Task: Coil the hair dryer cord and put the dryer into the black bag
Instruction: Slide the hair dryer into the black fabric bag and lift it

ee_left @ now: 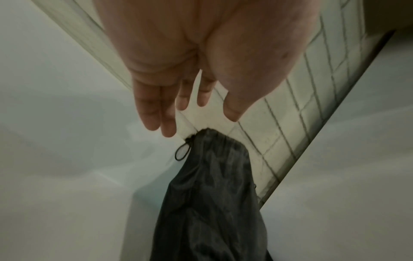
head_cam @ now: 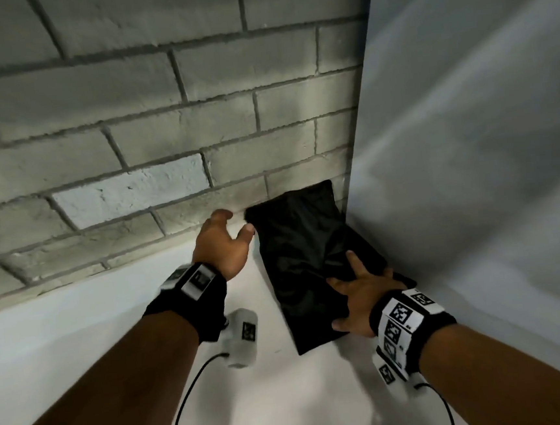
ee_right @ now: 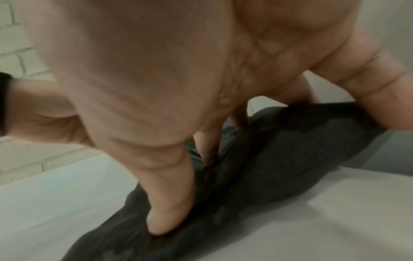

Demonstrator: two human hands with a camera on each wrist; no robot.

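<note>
Black bag (head_cam: 304,254) lies flat on the white desk (head_cam: 79,331), in the corner where the brick wall (head_cam: 162,121) meets a pale panel (head_cam: 467,128). Long axis runs from the wall toward the person; gathered drawstring mouth at the wall end, closed bottom at the near end. Fabric is dark, thin, creased and lumpy. A small cord loop (ee_left: 182,151) hangs off the mouth edge. Right hand (head_cam: 360,293) rests on the bag's near end, fingers spread and pressing flat, gripping nothing. Left hand (head_cam: 222,242) hovers just beside the bag's mouth, fingers loosely extended, empty, not touching the bag. Hair dryer itself isn't visible.
</note>
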